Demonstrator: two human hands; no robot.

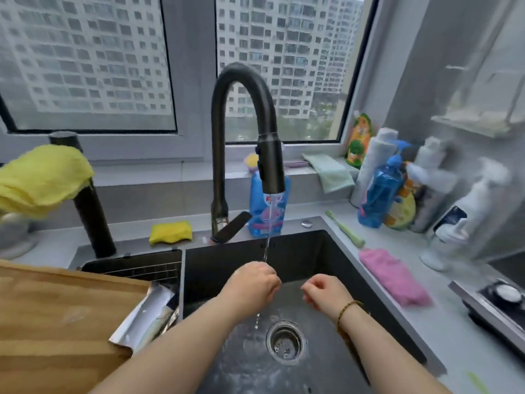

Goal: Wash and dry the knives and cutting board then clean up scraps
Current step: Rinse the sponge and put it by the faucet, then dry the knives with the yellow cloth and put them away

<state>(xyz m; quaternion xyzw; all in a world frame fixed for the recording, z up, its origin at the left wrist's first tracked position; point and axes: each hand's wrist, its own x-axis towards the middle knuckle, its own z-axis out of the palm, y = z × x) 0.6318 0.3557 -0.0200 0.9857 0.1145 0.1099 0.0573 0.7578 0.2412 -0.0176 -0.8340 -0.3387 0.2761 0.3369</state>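
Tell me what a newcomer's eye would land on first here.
The tall black faucet at centre drops a thin stream onto the left hand, which sits beside the right hand over the dark sink, both with fingers curled and holding nothing. Next come the colours: a wooden cutting board at lower left with a knife blade along its right edge, and a pink cloth on the counter to the right.

soft, even daylight comes through the window (255,66); no hard shadows. wide-angle bending at the edges; bottles (426,189) at right smear with blur.
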